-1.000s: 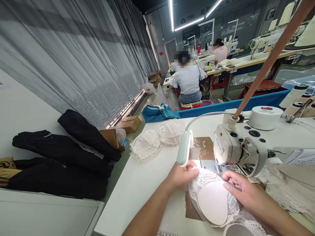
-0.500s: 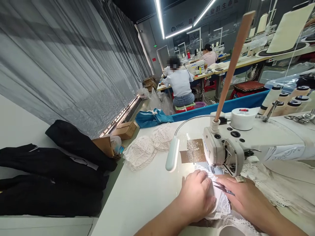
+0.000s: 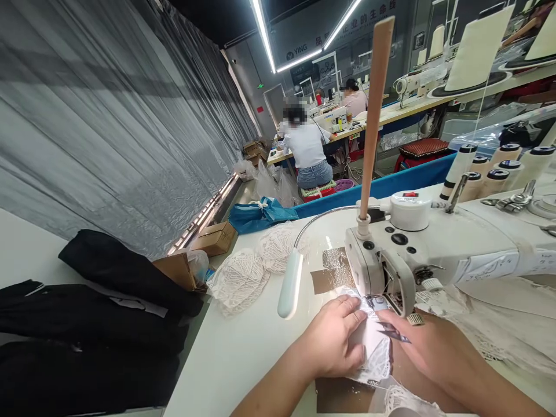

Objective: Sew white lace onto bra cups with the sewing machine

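Note:
My left hand lies on a white lace piece, its fingers stretched over the fabric and pressing it to the table. The piece runs up under the needle area of a white sewing machine. In my right hand is a small pair of scissors, blades pointing left over the lace edge. The right fingertips are close to the presser foot, and part of the grip is hidden beneath the hand. A second lace piece lies at the table's near edge.
Lace cups are piled left of a lamp. A wooden rod rises from the machine head. Thread cones stand behind the machine. Pale fabric lies at right. Beyond, a co-worker sits at another machine.
The view has shifted to the right. The lace piece now lies flatter and straighter beneath my left hand, whose fingers have spread. The scissors remain in my right hand.

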`<state>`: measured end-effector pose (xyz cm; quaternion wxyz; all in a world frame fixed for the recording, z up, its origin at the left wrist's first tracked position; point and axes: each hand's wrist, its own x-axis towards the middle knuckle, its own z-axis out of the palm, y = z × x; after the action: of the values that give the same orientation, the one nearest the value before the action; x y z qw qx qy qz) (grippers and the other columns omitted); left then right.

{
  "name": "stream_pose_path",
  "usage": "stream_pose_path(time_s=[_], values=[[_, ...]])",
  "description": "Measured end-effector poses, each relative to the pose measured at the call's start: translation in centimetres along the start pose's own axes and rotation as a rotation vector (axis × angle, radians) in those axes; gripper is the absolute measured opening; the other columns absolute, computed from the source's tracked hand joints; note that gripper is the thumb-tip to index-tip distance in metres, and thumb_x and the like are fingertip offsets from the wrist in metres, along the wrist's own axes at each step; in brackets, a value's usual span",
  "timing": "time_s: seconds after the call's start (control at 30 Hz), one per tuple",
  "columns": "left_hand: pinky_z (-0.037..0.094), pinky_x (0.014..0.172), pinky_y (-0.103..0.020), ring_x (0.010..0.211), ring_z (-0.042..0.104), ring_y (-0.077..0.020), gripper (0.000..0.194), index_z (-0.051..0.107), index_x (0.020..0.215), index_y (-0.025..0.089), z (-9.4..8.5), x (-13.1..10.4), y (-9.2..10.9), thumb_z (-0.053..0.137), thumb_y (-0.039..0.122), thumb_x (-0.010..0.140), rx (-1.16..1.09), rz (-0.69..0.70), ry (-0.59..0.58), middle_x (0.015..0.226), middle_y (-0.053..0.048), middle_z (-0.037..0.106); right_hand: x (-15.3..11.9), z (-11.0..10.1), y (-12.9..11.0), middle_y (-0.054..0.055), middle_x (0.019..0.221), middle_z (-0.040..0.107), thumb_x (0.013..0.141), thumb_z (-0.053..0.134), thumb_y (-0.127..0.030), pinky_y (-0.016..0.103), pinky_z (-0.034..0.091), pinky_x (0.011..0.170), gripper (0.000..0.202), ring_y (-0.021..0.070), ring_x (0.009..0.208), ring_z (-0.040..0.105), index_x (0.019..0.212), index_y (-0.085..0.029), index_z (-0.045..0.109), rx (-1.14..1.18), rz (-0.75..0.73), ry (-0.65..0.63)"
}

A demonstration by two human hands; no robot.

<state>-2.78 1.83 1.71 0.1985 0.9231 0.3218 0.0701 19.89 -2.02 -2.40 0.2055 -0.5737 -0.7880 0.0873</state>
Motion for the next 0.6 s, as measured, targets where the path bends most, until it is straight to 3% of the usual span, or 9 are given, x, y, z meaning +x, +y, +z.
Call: stream_pose_path(time_s=[0.17,0.43,0.6], values=[[0.029,0.114,-0.039,0.132,0.041,-0.0297,0.066,0.048,0.138,0.008,0.0,0.8,-0.5,0.052,0.034,0.078,0.019,0.041,-0.019,0.141,-0.017,0.048,-0.1,0.0,-0.6,0.008,0.093,0.073,0.076,0.043,-0.01,0.034,0.045,0.059,0.047,0.0292,0.079,0.067,0.115,-0.025,0.065,-0.101,-0.067,-0.206],[0.036,0.108,-0.04,0.126,0.047,-0.0316,0.06,0.055,0.129,0.008,-0.7,2.0,-0.9,0.053,0.032,0.074,0.086,0.074,-0.067,0.131,-0.017,0.056,0.2,0.1,-1.0,0.01,0.082,0.071,0.074,0.043,-0.007,0.031,0.046,0.055,0.048,0.0269,0.068,0.067,0.113,-0.022,0.067,-0.225,-0.042,-0.151],[0.032,0.11,-0.044,0.126,0.046,-0.0323,0.06,0.052,0.132,0.011,-1.1,1.5,-0.9,0.055,0.03,0.075,0.16,0.066,-0.08,0.136,-0.015,0.053,-0.3,0.1,-0.9,0.006,0.091,0.072,0.078,0.045,-0.015,0.032,0.045,0.053,0.043,0.0251,0.067,0.066,0.116,-0.025,0.063,-0.117,-0.098,-0.149]])
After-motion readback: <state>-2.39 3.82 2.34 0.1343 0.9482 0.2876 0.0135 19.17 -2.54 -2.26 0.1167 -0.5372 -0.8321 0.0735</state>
